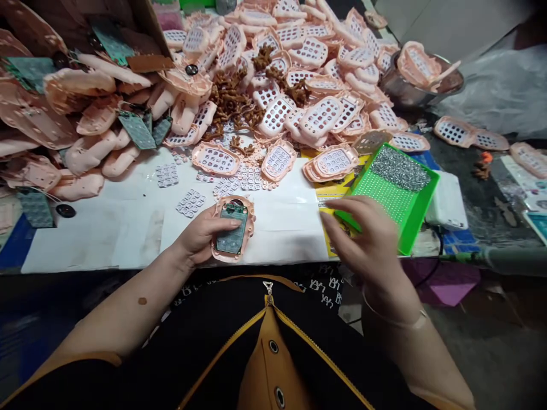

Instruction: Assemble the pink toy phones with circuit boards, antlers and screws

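My left hand (pixel 200 236) grips a pink plastic toy-phone shell (pixel 233 229) with a green circuit board (pixel 232 228) seated in it, thumb pressing on the board, at the near edge of the white sheet. My right hand (pixel 367 239) hovers with fingers spread and slightly curled over the near corner of a green tray (pixel 416 210) filled with small screws (pixel 399 169). Whether it pinches anything small is hidden. Clear keypad membranes (pixel 191 203) lie loose just beyond the left hand.
A big heap of pink shells (pixel 299 68) covers the far table, with brown parts (pixel 231 99) among them. More shells and green boards (pixel 137 130) pile at left. A metal bowl (pixel 421 91) stands far right. A white box (pixel 448 205) sits beside the tray.
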Available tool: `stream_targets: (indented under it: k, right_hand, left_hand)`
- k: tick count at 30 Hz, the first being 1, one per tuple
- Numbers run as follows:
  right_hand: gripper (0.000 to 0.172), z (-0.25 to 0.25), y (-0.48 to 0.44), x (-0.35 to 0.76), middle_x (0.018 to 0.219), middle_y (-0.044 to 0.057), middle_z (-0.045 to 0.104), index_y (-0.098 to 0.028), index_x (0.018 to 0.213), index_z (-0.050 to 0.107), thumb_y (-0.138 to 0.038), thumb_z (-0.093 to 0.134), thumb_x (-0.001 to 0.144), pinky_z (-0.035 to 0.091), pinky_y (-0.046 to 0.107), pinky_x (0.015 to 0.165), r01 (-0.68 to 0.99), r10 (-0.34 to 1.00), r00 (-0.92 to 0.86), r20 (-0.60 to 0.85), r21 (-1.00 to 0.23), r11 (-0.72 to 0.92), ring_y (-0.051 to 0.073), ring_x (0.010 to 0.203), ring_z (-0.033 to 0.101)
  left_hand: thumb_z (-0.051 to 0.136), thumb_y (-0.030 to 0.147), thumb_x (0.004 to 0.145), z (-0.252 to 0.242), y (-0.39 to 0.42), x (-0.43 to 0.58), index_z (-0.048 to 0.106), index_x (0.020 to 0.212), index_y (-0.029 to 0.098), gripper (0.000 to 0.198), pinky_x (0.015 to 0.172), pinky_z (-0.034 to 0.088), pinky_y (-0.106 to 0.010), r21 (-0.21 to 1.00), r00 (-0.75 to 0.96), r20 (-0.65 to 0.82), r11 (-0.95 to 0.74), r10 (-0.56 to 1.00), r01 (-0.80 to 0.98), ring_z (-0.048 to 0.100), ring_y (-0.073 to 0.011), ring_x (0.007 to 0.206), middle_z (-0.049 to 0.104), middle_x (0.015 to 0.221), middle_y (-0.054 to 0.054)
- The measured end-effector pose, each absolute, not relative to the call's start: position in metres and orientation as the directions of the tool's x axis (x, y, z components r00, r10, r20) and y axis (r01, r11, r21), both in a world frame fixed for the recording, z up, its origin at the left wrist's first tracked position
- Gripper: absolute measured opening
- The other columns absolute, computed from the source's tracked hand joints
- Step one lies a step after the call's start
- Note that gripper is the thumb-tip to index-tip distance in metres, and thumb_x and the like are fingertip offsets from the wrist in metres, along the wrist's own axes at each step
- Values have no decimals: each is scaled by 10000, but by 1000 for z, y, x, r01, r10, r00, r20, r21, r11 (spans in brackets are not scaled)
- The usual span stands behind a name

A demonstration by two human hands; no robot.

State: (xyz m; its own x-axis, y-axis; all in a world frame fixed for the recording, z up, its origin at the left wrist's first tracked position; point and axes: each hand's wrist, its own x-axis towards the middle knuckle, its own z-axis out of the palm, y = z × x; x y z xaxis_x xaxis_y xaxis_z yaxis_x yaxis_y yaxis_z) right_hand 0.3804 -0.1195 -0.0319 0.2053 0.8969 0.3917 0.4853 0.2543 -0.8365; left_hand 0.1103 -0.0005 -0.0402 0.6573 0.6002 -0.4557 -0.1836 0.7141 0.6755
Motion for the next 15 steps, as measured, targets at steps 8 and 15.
stream_targets:
  k: [8, 15]
  right_hand:
    - [264, -59, 7, 326, 877, 139, 680, -163, 887, 715, -340, 522, 913, 455, 393, 746, 926, 976, 85, 200, -377, -4, 245, 801, 609]
    - [235, -43, 1, 342, 784, 95, 654, -203, 786, 685, -362, 538, 878, 426, 361, 671, 919, 965, 88, 248, -393, 17, 215, 714, 572]
  left_hand:
    - [793, 141, 614, -45, 10, 83, 696, 927, 120, 328, 657, 587, -311, 546, 625, -493, 774, 605, -319, 707, -196, 688, 748, 838, -96]
    - [801, 135, 587, -51, 12, 82, 707, 896, 114, 324, 652, 581, -321, 476, 702, -447, 812, 554, -338, 703, -209, 699, 744, 830, -103]
